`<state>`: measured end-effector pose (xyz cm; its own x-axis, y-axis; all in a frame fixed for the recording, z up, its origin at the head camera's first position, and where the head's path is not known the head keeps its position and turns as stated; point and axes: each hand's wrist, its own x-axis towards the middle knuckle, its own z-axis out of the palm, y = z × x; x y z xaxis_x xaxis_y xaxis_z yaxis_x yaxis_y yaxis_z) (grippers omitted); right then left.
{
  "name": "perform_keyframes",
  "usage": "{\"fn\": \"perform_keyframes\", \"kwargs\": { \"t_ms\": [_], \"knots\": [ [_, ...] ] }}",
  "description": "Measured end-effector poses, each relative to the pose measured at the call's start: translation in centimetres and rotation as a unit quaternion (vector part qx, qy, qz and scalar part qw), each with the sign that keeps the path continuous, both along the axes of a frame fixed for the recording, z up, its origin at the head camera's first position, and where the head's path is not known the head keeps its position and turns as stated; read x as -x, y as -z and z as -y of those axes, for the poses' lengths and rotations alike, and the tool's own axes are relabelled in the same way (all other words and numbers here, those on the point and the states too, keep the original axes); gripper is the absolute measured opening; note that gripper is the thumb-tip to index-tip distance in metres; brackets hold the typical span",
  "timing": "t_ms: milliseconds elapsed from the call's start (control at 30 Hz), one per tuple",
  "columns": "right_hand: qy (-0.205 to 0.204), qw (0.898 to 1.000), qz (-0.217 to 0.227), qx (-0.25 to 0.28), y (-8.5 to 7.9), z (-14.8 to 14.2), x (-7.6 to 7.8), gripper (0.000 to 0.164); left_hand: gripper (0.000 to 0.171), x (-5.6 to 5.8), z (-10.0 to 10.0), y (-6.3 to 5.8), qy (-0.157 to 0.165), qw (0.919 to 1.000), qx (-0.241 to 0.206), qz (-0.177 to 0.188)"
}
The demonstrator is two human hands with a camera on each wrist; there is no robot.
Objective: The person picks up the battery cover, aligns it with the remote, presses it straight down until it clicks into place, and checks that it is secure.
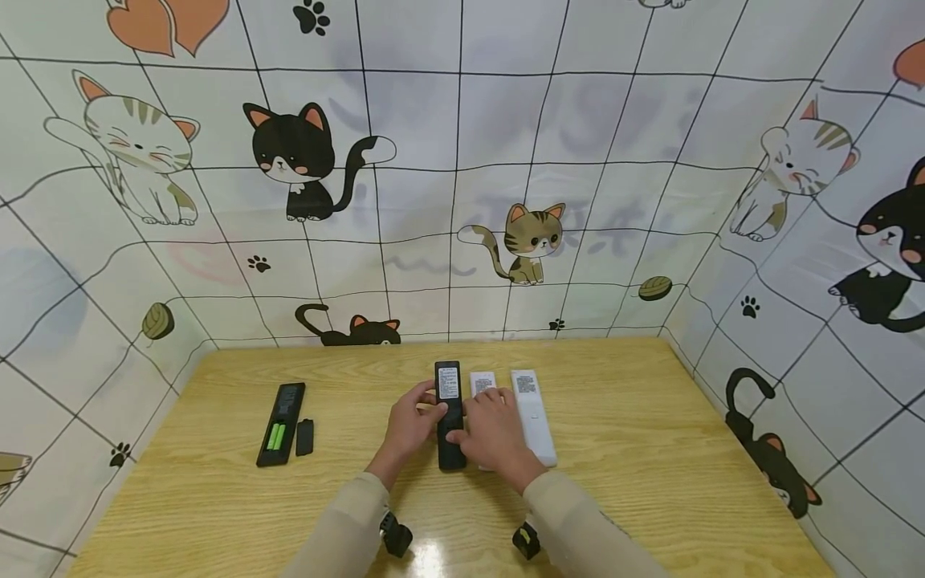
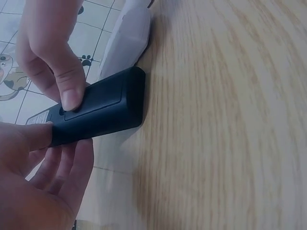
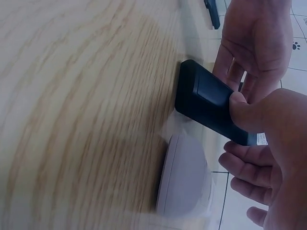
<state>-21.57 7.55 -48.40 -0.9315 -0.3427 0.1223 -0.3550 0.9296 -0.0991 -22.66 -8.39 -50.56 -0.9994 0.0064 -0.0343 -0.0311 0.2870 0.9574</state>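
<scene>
A black remote control (image 1: 451, 456) is face down between both hands, its back with a white label facing up. My left hand (image 1: 409, 421) grips its left edge, thumb on top near the middle and fingers along the side. With the thumb, my right hand (image 1: 499, 432) presses on the battery cover (image 2: 101, 97), which sits in place on the remote's back; its other fingers are bent by the remote's right side. In the left wrist view the remote's near end is close over the table. Just right of it lies a white remote (image 1: 482, 380), partly hidden by the right hand.
A second white remote (image 1: 536, 421) lies at the right. Toward the left is another black remote (image 1: 287, 401), its compartment uncovered with green batteries (image 1: 275, 436) inside, and a loose black cover (image 1: 305, 437) beside it. Cat-patterned cloth (image 1: 419, 201) walls the wooden table (image 1: 621, 449).
</scene>
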Motion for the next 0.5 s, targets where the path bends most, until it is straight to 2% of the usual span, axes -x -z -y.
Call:
{"fn": "perform_keyframes", "kwargs": {
  "t_ms": [267, 500],
  "knots": [
    [0.006, 1.0, -0.014, -0.003, -0.08, 0.22, -0.12, 0.041, 0.044, -0.01, 0.16, -0.02, 0.003, 0.9999, 0.01, -0.003],
    [0.002, 1.0, -0.006, -0.011, -0.29, 0.15, -0.2, 0.045, 0.044, -0.02, 0.19, 0.1, 0.001, 0.9999, 0.012, -0.006]
  ]
}}
